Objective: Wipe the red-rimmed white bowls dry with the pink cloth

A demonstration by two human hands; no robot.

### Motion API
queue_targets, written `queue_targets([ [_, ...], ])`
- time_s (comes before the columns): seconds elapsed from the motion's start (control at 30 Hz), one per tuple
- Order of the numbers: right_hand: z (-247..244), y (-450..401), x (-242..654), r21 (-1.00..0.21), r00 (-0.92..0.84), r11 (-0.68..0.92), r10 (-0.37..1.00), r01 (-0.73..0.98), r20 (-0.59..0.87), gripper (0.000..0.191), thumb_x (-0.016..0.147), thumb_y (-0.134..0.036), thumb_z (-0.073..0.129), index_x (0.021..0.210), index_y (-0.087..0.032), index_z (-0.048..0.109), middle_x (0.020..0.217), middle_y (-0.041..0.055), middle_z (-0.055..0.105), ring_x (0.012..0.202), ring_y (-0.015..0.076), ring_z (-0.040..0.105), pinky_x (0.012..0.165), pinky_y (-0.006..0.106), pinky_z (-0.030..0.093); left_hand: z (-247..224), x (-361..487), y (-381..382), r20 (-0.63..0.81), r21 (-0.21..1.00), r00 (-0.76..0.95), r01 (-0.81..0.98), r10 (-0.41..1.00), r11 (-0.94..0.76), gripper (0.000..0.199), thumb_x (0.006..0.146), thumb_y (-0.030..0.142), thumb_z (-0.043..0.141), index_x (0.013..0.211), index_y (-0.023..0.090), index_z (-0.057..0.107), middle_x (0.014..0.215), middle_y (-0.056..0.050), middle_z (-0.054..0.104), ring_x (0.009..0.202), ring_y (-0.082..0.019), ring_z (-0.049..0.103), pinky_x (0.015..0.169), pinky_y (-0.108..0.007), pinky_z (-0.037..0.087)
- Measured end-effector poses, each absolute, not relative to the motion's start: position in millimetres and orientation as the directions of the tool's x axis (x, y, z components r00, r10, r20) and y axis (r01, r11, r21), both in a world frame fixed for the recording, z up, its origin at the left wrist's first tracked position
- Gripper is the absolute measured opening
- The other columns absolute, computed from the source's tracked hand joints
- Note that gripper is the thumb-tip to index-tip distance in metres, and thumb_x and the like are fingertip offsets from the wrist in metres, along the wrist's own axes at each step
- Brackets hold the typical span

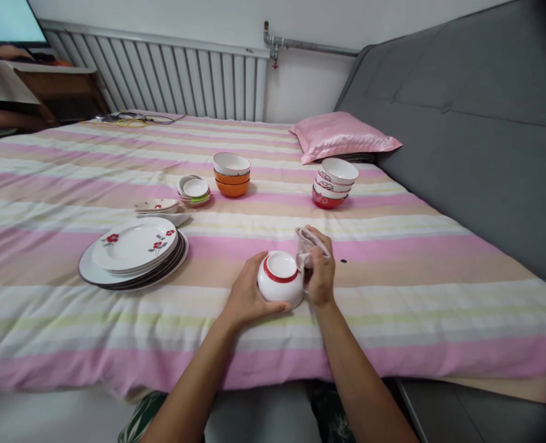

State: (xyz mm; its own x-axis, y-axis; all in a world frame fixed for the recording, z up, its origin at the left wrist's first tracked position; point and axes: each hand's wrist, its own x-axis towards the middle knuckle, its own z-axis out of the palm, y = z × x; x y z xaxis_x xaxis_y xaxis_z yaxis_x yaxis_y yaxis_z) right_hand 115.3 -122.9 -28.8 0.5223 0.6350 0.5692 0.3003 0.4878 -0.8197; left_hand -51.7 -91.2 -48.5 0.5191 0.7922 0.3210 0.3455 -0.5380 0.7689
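**A slip near the front edge was the main worry**

The white bowl (pixel 280 289) was bottom up close to the front edge of the bed (pixel 415 332), its red foot band (pixel 273 276) facing the camera. The left hand (pixel 245 292) was curled around its side, thumb on the near flank and fingers on the far one. The right hand (pixel 321 280) had a folded cloth (pixel 306 241) pinched between thumb and fingers, against the bowl's right side.

The likeliest trouble, in my judgement, was the bowl turning out of the left hand: its glaze looked smooth, and a hard push from the cloth could have twisted it. So near the front edge, a loose bowl might have rolled off and dropped. Whether its rim bore on the sheet could not be told, so how much support it had was uncertain.

The stacks invited a second kind of mishap. Pressure on a soft mattress could have tilted the flowered plates (pixel 134 244) towards the left, or the orange bowls (pixel 232 184) near the middle. The red-and-white bowls (pixel 331 187), stacked before the pink pillow (pixel 344 134) towards the right edge, leaned slightly; a knock from a reaching arm might have toppled them.
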Motion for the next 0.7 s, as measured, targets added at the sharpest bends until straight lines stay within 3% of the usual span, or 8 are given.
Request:
queue_targets([
  [0.07, -22, -124, 114, -0.769, 0.281, 0.486, 0.736, 0.414, 0.616, 0.039, 0.091, -0.039, 0.048, 0.127, -0.024, 0.055, 0.131, 0.0084, 0.059, 0.12, 0.0254, 0.056, 0.1, 0.045, 0.045, -48, -52, -92, 0.32, 0.784, 0.52, 0.324, 0.792, -0.53, 0.105, 0.05, 0.054, 0.085, 0.135, 0.017, 0.037, 0.134, -0.017, 0.051, 0.122, -0.035, 0.053, 0.103, -0.051, 0.044],
  [0.13, -15, -126, 111, -0.671, 0.044, 0.485, 0.792, 0.561, 0.609, 0.034, 0.087, -0.039, 0.057, 0.118, -0.025, 0.062, 0.121, 0.007, 0.066, 0.117, 0.0257, 0.057, 0.101, 0.044, 0.045, -45, -52, -94, 0.323, 0.797, 0.526, 0.297, 0.787, -0.526, 0.096, 0.053, 0.05, 0.085, 0.132, 0.019, 0.041, 0.128, -0.014, 0.055, 0.117, -0.033, 0.056, 0.098, -0.049, 0.047],
  [0.2, -11, -127, 109, -0.579, -0.063, 0.476, 0.805, 0.663, 0.589, 0.03, 0.084, -0.038, 0.063, 0.11, -0.024, 0.067, 0.115, 0.0074, 0.069, 0.115, 0.0262, 0.058, 0.1, 0.044, 0.045, -42, -51, -95, 0.332, 0.805, 0.527, 0.273, 0.782, -0.526, 0.089, 0.055, 0.046, 0.085, 0.129, 0.019, 0.043, 0.125, -0.013, 0.057, 0.115, -0.032, 0.057, 0.097, -0.048, 0.048],
  [0.4, -13, -127, 104, -0.468, -0.089, 0.486, 0.758, 0.738, 0.646, 0.024, 0.078, -0.028, 0.065, 0.101, -0.025, 0.072, 0.111, 0.0056, 0.072, 0.108, 0.0235, 0.063, 0.102, 0.042, 0.046, -41, -49, -94, 0.423, 0.776, 0.531, 0.207, 0.734, -0.596, 0.09, 0.054, 0.039, 0.086, 0.131, 0.019, 0.043, 0.133, -0.014, 0.052, 0.125, -0.033, 0.05, 0.106, -0.049, 0.042],
  [0.7, -12, -130, 98, -0.46, -0.092, 0.578, 0.683, 0.674, 0.724, 0.017, 0.068, -0.023, 0.062, 0.081, -0.027, 0.072, 0.096, -0.0002, 0.076, 0.099, 0.0232, 0.068, 0.091, 0.04, 0.05, -49, -50, -92, 0.457, 0.757, 0.515, 0.203, 0.725, -0.621, 0.085, 0.057, 0.032, 0.08, 0.133, 0.02, 0.041, 0.131, -0.014, 0.053, 0.122, -0.034, 0.053, 0.102, -0.047, 0.045],
])
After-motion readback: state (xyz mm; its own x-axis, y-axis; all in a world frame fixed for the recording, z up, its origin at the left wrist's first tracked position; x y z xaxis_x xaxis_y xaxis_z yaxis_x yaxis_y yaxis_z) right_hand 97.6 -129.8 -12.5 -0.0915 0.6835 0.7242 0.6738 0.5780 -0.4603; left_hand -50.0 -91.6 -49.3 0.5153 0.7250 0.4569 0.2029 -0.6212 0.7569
